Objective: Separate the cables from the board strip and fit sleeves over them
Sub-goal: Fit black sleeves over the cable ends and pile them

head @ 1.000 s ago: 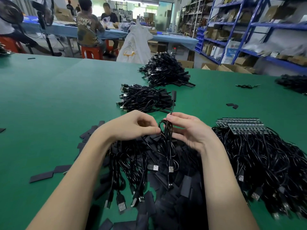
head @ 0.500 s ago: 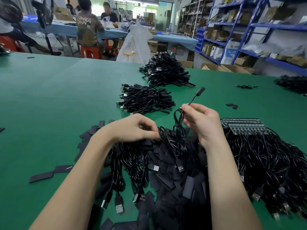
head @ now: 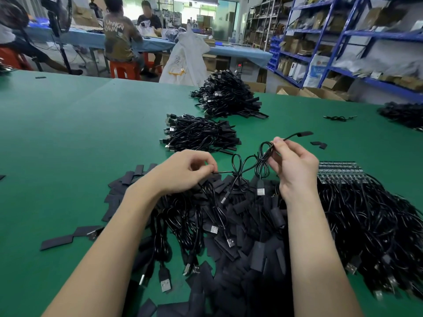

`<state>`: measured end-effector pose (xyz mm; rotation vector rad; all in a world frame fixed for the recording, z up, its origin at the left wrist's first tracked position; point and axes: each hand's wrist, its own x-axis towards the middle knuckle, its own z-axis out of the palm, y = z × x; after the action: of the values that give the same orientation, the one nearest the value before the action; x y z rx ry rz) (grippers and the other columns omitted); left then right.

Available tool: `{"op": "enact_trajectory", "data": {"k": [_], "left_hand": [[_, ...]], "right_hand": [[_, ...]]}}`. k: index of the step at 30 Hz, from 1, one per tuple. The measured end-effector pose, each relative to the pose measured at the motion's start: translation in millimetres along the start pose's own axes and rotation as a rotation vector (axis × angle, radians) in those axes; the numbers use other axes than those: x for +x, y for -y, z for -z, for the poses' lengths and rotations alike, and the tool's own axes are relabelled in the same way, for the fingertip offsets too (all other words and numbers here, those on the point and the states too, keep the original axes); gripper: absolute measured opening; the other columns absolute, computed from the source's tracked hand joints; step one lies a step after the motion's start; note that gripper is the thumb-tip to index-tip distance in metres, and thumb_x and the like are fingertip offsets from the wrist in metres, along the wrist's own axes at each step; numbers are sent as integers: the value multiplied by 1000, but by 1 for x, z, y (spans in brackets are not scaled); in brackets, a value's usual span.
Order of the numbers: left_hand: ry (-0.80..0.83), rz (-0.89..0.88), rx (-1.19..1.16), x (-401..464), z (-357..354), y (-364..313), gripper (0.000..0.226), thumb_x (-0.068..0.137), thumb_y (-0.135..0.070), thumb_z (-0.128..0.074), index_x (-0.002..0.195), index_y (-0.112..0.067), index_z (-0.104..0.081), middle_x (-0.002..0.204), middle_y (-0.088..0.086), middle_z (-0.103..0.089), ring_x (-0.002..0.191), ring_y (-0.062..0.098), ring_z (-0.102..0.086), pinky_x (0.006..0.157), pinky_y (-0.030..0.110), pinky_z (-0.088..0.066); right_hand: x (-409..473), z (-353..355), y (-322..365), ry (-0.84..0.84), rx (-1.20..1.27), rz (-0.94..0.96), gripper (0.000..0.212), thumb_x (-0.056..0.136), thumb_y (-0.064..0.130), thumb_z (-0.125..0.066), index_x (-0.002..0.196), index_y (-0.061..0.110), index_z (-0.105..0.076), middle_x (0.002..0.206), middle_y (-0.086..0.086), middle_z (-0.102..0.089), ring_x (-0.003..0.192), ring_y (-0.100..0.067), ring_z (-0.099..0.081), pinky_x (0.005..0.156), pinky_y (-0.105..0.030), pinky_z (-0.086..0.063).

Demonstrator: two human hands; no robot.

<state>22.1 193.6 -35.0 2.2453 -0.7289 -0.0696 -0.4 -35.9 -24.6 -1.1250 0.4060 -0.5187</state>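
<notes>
My right hand [head: 291,163] pinches a looped black cable [head: 263,161] whose sleeved end [head: 303,134] sticks out up and to the right. Its USB plug [head: 261,189] dangles below. My left hand [head: 185,171] pinches the end of a second black cable [head: 238,167], which loops toward the first one. Both hands hover over a heap of black sleeves [head: 240,225] and loose USB cables. The board strip [head: 338,171] lies just right of my right hand, with many cables [head: 377,225] still attached and fanning toward me.
Two piles of sleeved cables, a near pile [head: 201,133] and a far pile [head: 226,97], lie farther back on the green table [head: 68,138]. Another dark pile [head: 405,113] sits at the far right. Loose sleeves [head: 68,236] lie at left. People sit at a blue table behind; shelving stands at right.
My right hand has lifted up and to the right with its cable, and the sleeved end now points sideways. The hands have moved apart, drawing two looped cables out of the heap.
</notes>
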Motion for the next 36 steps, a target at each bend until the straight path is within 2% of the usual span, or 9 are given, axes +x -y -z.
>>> {"op": "enact_trajectory", "data": {"k": [6, 9, 12, 15, 20, 26, 29, 33, 36], "left_hand": [[82, -10, -73, 2, -1, -4, 17, 96, -44, -63, 87, -34, -73, 76, 14, -59, 67, 16, -47, 69, 30, -40], [85, -3, -19, 2, -4, -4, 22, 99, -36, -60, 80, -32, -68, 71, -3, -57, 67, 14, -50, 68, 25, -41], [78, 9, 24, 2, -3, -3, 27, 102, -29, -54, 77, -31, -61, 77, -15, -63, 71, 4, -55, 66, 14, -40], [51, 57, -43, 3, -2, 0, 27, 102, -25, -49, 78, -17, -56, 67, -15, -50, 60, 8, -42, 61, 23, -36], [110, 11, -95, 3, -4, -8, 40, 97, -51, -57, 78, -17, -63, 66, -6, -48, 60, 12, -41, 57, 25, -35], [-125, -23, -194, 5, -4, 0, 43, 103, -40, -53, 84, -2, -59, 61, -11, -37, 53, 6, -31, 49, 15, -28], [-115, -36, -122, 6, -5, 2, 34, 103, -39, -52, 87, -10, -62, 70, -15, -56, 63, 4, -51, 63, 14, -42], [36, -10, 21, 7, -15, 4, 24, 99, -43, -57, 93, -24, -70, 91, -10, -71, 88, 6, -65, 81, 18, -50], [-61, -7, 3, 7, -16, 8, 16, 100, -35, -59, 95, -26, -72, 93, -15, -72, 89, -3, -63, 78, 7, -44]], "right_hand": [[-7, -15, -13, 158, -44, -71, 5, 98, 11, -65, 99, 13, -61, 90, -7, -74, 73, -11, -75, 63, -22, -58], [-10, -19, -22, 231, -290, -14, 4, 102, 23, -60, 100, 22, -57, 97, -4, -76, 71, -8, -74, 67, -30, -57], [-8, -15, -23, 203, -435, 112, 8, 101, 28, -61, 96, 27, -55, 82, 4, -78, 70, -10, -74, 67, -31, -57], [-6, -8, -21, 196, -545, 209, 9, 98, 34, -64, 94, 30, -56, 74, 17, -75, 74, -15, -72, 69, -30, -51], [-8, -11, -24, 331, -708, 329, 14, 93, 39, -70, 86, 31, -59, 71, 16, -75, 69, -14, -55, 79, -32, -47], [-11, -10, -24, 405, -894, 337, 12, 92, 38, -71, 88, 30, -63, 69, 19, -73, 73, -11, -64, 65, -22, -42], [-10, -8, -18, 256, -734, 284, 11, 92, 30, -73, 88, 29, -63, 72, 8, -76, 51, -12, -69, 54, -20, -51], [4, -26, -3, 63, -396, 193, 10, 93, 16, -73, 92, 19, -63, 76, 0, -74, 59, -12, -74, 56, -25, -60], [28, -67, 6, 15, -157, 120, 12, 94, 9, -71, 90, 13, -60, 88, -10, -72, 66, -18, -76, 58, -27, -61]]}}
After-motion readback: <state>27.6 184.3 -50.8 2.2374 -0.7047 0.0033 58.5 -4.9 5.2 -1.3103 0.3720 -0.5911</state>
